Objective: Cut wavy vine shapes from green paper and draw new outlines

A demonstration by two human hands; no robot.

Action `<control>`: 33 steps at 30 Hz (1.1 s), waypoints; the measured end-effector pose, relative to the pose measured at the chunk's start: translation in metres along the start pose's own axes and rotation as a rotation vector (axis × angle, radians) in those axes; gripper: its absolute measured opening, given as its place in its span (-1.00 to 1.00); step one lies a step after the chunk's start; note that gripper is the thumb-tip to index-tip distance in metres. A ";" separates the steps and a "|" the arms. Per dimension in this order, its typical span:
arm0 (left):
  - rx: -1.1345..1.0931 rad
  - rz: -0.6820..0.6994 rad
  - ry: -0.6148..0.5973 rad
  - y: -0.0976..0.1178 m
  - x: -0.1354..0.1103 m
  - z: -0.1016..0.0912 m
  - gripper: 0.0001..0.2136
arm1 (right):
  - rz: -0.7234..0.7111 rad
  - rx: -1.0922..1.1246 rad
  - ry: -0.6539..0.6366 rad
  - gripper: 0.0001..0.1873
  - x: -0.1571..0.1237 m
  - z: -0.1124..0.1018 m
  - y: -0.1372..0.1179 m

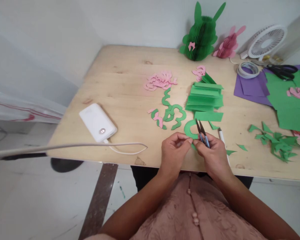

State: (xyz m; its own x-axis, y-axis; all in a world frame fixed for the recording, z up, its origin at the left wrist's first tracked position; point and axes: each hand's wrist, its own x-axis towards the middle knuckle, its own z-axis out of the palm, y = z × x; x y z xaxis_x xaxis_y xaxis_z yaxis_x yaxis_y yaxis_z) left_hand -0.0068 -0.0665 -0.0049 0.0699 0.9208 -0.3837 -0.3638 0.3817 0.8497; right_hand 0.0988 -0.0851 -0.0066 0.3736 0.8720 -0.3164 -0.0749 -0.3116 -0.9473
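Note:
My left hand pinches the lower end of a curved green paper piece at the table's front edge. Beside it, my right hand is closed round small scissors, whose blades point away from me and rest against the green curve. Just beyond lie several cut green and pink curved shapes. A stack of folded green paper sits behind them, and a white pen lies to the right of my right hand.
A white power bank with a looping cable lies left. Pink cut-outs, a green paper rabbit and a pink one stand farther back. Right: fan, tape roll, black scissors, purple and green sheets, green scraps.

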 end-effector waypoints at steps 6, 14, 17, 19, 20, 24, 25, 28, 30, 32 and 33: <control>0.006 0.023 0.015 -0.001 0.001 0.000 -0.88 | -0.001 0.033 0.036 -0.87 0.002 0.000 0.000; -0.206 -0.214 -0.008 0.006 0.005 -0.003 -0.80 | 0.016 0.109 0.083 -0.83 0.005 -0.013 -0.004; -0.226 -0.259 -0.036 0.005 0.006 -0.005 -0.79 | 0.028 0.148 0.093 -0.80 0.004 -0.021 -0.006; -0.216 -0.273 -0.059 0.004 0.006 -0.005 -0.79 | 0.043 0.144 0.073 -0.77 0.004 -0.023 -0.006; -0.205 -0.277 -0.072 0.004 0.005 -0.005 -0.80 | 0.051 0.133 0.053 -0.75 0.004 -0.024 -0.006; -0.106 -0.267 -0.128 0.004 0.002 -0.005 -0.81 | 0.057 0.095 -0.030 -0.74 0.004 -0.020 -0.001; -0.079 -0.256 -0.136 0.005 0.001 -0.005 -0.82 | 0.052 0.090 -0.033 -0.75 0.004 -0.019 0.000; -0.030 -0.238 -0.147 0.005 0.000 -0.005 -0.83 | 0.044 0.065 -0.012 -0.79 0.004 -0.016 0.003; -0.013 -0.240 -0.158 0.004 0.000 -0.005 -0.83 | 0.040 0.045 0.005 -0.79 0.004 -0.014 0.004; 0.008 -0.234 -0.170 0.002 -0.001 -0.004 -0.83 | 0.036 0.037 0.020 -0.78 0.004 -0.013 0.005; 0.019 -0.227 -0.175 0.001 -0.001 -0.004 -0.82 | 0.034 0.039 0.028 -0.77 0.004 -0.013 0.005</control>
State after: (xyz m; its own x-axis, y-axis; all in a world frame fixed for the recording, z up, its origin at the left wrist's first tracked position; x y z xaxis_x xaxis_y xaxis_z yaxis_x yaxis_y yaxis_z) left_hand -0.0106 -0.0673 -0.0053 0.3072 0.8109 -0.4981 -0.3035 0.5796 0.7563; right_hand 0.1116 -0.0884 -0.0120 0.3963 0.8497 -0.3478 -0.1239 -0.3258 -0.9373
